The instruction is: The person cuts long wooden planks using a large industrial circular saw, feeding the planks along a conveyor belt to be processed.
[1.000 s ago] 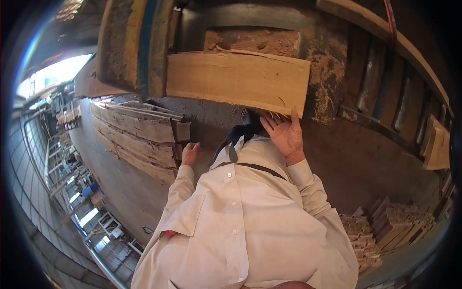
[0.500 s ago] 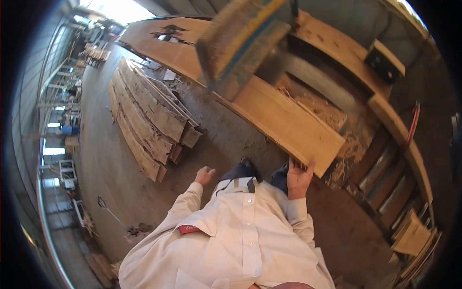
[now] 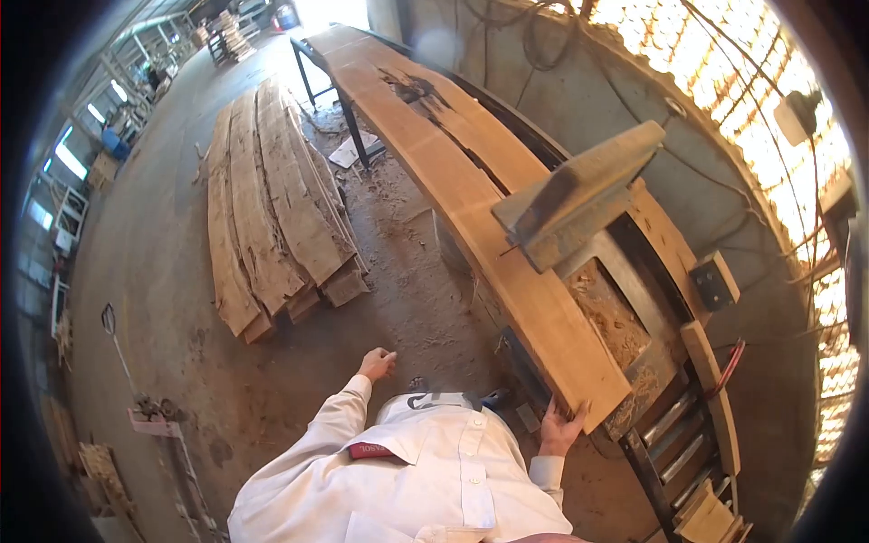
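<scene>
A long, smooth wooden plank (image 3: 511, 281) with a dark split knot lies slantwise across a machine bed, passing under a dusty metal guard (image 3: 579, 195). My right hand (image 3: 561, 428) grips its near end, thumb on top and fingers beneath the edge. My left hand (image 3: 377, 364) hangs free in front of my body, its fingers loosely curled, with nothing visible in them. Sawdust (image 3: 608, 312) fills the opening in the bed beside the plank.
Rough boards (image 3: 272, 204) are stacked on the floor at left. A roller conveyor (image 3: 679, 457) stands at lower right, with wood offcuts (image 3: 706, 516) at its end. A long-handled tool (image 3: 110, 321) is at far left. Cables hang along the right wall.
My view has swung upward and to the right, showing more of the plank's far end and the wall. My right hand keeps its hold on the plank; the left stays free.
</scene>
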